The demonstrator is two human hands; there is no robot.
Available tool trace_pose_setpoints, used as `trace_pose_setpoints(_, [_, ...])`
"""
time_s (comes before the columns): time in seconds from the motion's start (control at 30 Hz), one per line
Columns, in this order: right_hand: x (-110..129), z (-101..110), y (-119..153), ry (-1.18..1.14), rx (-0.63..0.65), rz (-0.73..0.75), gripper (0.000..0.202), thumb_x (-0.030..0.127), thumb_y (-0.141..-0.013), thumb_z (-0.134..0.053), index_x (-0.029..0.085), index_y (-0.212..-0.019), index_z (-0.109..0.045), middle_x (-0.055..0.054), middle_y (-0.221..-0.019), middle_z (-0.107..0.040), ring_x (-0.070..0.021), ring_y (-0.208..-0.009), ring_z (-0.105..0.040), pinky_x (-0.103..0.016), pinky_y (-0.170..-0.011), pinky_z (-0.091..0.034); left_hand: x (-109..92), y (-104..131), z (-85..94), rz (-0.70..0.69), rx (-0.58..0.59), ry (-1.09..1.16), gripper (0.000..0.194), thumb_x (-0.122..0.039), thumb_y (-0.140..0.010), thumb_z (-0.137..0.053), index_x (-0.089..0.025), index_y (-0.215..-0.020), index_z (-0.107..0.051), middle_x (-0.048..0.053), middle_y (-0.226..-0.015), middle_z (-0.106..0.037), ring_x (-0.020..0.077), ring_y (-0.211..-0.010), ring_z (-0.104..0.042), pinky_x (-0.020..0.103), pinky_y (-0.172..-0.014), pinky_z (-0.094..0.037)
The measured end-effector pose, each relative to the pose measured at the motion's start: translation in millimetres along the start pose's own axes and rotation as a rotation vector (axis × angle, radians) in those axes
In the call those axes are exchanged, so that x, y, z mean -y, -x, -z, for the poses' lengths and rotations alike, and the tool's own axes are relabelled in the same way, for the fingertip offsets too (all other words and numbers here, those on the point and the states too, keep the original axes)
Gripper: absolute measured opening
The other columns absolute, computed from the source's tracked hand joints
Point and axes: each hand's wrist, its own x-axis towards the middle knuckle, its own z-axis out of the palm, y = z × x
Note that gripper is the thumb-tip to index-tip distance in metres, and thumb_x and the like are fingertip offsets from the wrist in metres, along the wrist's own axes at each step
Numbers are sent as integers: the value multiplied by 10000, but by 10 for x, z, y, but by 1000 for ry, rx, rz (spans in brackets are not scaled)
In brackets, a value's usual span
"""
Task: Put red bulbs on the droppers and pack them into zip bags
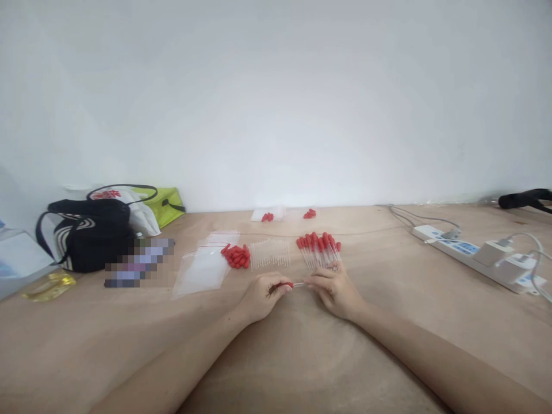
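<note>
Red cap (290, 284) meeting clear tube (298, 284), over bench (276, 368), squarely between both hands; long axis left-right, neither side nearer. Left hand (262, 296) pinches cap; right hand (338, 292) grips tube's opposite end. Capped tubes (319, 244) just beyond right hand.

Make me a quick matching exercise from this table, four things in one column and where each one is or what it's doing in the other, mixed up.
Things:
1. Black bag
2. Pile of red caps
3. Left hand
4. Power strip

Places and states:
A. Between the flat plastic sleeves and a row of clear tubes
B. On the right side, with plugs in it
C. Far over on the left
D. Pinching a small red piece

Right pairs: 1-C, 2-A, 3-D, 4-B
</note>
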Motion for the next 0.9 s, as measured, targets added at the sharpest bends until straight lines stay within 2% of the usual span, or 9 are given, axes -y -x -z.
trace_pose_setpoints(0.13, [-12,16,-11,28,34,38,254,146,-810,-417,240,-943,-613,-5,-774,-623,-105,-662,-516,-317,-721,-224,15,9,-10,-52,20,-38,181,-221,-818,-464,-179,-801,-639,11,-744,-636,130,-695,-564,232,-672,-414])
trace_pose_setpoints(0.3, [26,15,-9,109,68,59,236,132,-798,-411,209,-896,-612,0,-722,-602,-98,-607,-472,-301,-674,-211,19,12,-10,-38,16,-97,183,-227,-817,-467,-187,-793,-644,4,-739,-646,128,-685,-566,237,-680,-408])
trace_pose_setpoints(0.53, [72,3,-9,99,97,31,220,152,-816,-376,190,-829,-592,-4,-689,-590,-102,-589,-454,-288,-643,-194,49,25,-35,-93,-31,-150,194,-279,-821,-467,-184,-780,-632,0,-699,-639,120,-641,-549,245,-678,-394])
trace_pose_setpoints(0.9, [186,-34,-10,47,116,-50,227,166,-826,-372,194,-801,-596,4,-663,-595,-101,-577,-446,-281,-651,-191,8,18,-31,-243,-22,-223,171,-278,-796,-485,-160,-712,-577,-3,-621,-607,114,-569,-532,272,-679,-366])
